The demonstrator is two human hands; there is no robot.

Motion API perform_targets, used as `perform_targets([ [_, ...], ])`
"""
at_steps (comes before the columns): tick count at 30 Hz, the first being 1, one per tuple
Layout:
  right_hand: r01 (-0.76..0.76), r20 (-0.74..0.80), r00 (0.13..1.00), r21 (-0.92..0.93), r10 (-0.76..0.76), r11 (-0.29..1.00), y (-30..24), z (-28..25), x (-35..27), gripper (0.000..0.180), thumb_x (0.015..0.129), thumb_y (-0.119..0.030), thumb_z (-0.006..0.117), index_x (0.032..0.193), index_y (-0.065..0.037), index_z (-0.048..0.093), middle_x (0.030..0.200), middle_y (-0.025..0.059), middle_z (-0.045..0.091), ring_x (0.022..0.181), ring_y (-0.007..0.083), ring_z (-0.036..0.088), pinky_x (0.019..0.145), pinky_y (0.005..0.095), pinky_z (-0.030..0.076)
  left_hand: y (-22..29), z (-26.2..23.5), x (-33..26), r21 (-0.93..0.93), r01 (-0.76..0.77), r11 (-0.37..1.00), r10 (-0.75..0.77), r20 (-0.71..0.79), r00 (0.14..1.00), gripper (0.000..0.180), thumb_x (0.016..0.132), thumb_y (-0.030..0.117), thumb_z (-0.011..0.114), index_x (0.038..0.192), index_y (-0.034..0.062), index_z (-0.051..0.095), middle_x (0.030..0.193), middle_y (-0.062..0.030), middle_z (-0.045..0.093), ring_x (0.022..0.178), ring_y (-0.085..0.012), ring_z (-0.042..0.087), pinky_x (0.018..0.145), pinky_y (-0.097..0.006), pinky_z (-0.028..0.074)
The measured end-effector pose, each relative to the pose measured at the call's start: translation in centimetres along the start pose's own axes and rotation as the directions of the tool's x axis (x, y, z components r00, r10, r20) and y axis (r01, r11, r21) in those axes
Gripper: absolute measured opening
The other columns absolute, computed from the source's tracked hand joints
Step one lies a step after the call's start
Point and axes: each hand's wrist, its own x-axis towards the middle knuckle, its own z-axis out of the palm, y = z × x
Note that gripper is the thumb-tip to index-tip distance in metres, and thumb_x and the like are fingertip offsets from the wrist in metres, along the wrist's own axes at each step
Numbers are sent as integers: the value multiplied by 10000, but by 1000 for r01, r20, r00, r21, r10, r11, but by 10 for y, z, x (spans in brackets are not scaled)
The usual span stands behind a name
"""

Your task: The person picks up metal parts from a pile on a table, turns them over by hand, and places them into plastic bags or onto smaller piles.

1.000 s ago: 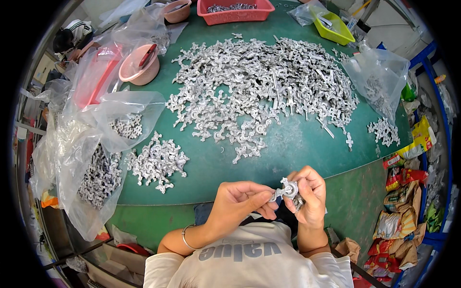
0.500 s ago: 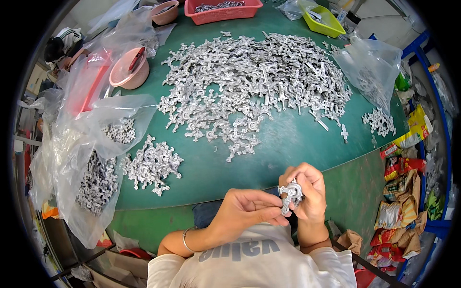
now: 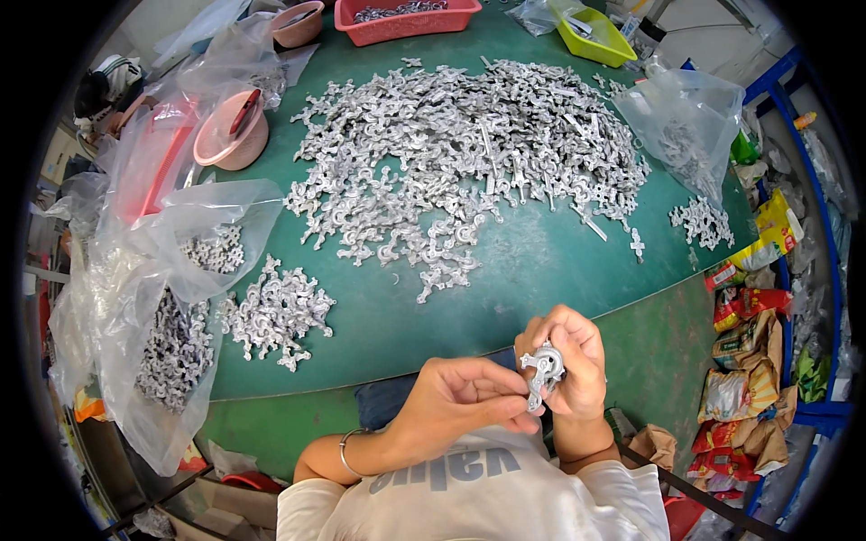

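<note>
Close to my body, just off the table's near edge, my right hand (image 3: 577,365) is closed around a silver-grey metal casting (image 3: 543,368) with a curved, ornate outline. There may be more than one piece in that grip; the fingers hide the rest. The thumb and fingertips of my left hand (image 3: 474,395) pinch the casting's lower end. A large heap of similar castings (image 3: 469,144) covers the middle of the green table (image 3: 406,329). Smaller piles of castings lie at the left (image 3: 280,311) and at the far right (image 3: 702,223).
Clear plastic bags (image 3: 99,298) with castings inside lie along the left side, and another bag (image 3: 690,117) is at the right. A pink bowl (image 3: 233,149), a red tray (image 3: 406,27) and a yellow-green basket (image 3: 595,43) stand farther back. Blue shelving (image 3: 825,180) and colourful packets (image 3: 753,307) are beyond the right edge.
The casting has turned slightly in my fingers, and both hands stay nearly in place. The whole view has shifted a little, so the table sits slightly more to the left.
</note>
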Motion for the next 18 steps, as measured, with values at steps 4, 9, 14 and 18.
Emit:
perform_targets([
  [4, 31, -4, 1000, -22, -31, 999, 0, 2, 0, 198, 875, -168, 512, 781, 6, 525, 719, 99, 561, 540, 71, 469, 419, 179, 342, 2, 2, 1, 28, -1, 1000, 2, -22, 1000, 140, 810, -34, 534, 938, -88, 552, 870, -209, 614, 730, -228, 633, 678, -317, 538],
  [9, 23, 7, 1000, -6, -23, 1000, -1, 3, -1, 202, 874, -172, 515, 776, 5, 518, 707, 101, 553, 519, 74, 460, 405, 180, 331, 4, 1, -2, 16, 5, 1000, -5, -22, 1000, 143, 814, -23, 534, 940, -87, 556, 854, -201, 616, 710, -223, 633, 670, -319, 539],
  [14, 48, 25, 999, -10, -48, 999, 0, 5, -3, 204, 872, -175, 518, 783, 8, 509, 682, 102, 538, 474, 68, 428, 397, 184, 321, 5, -1, -6, -9, 13, 1000, -13, 0, 1000, 166, 836, 17, 535, 973, -74, 554, 886, -163, 619, 785, -213, 627, 720, -310, 520],
  [18, 104, 64, 993, -52, -100, 993, 3, 3, -4, 192, 858, -156, 534, 778, 19, 530, 670, 88, 535, 467, 67, 414, 396, 195, 297, 10, 7, -6, -42, 57, 998, -53, 72, 996, 186, 874, 62, 494, 992, -74, 541, 902, -149, 615, 846, -222, 621, 771, -307, 505],
])
